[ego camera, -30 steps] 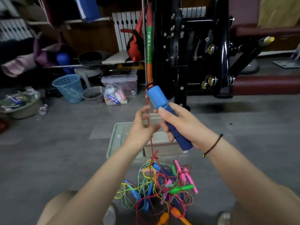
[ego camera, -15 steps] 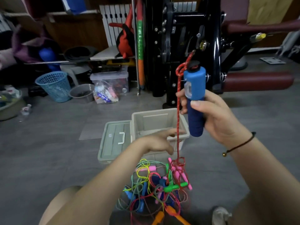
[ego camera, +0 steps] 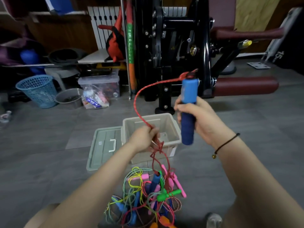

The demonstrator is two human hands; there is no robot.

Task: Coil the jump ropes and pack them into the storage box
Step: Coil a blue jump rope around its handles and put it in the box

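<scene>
My right hand [ego camera: 199, 119] grips a blue jump-rope handle [ego camera: 188, 109] upright, above and right of the open beige storage box [ego camera: 172, 140]. A red rope [ego camera: 139, 99] arcs from the handle's top down to my left hand [ego camera: 144, 138], which pinches it over the box's front edge. Below that hand the red rope hangs twisted into a tangled pile of coloured jump ropes [ego camera: 148, 195] on the floor. The box looks empty inside.
The box's green-grey lid [ego camera: 105, 148] lies flat on the floor to its left. A black gym machine [ego camera: 172, 51] stands behind the box. A blue basket [ego camera: 38, 90], a grey bowl [ego camera: 69, 97] and a clear bin [ego camera: 100, 86] line the back left.
My left hand closed on the red rope and pulled it leftward, so the rope now arcs instead of hanging straight. The right hand holds the handle in much the same upright pose.
</scene>
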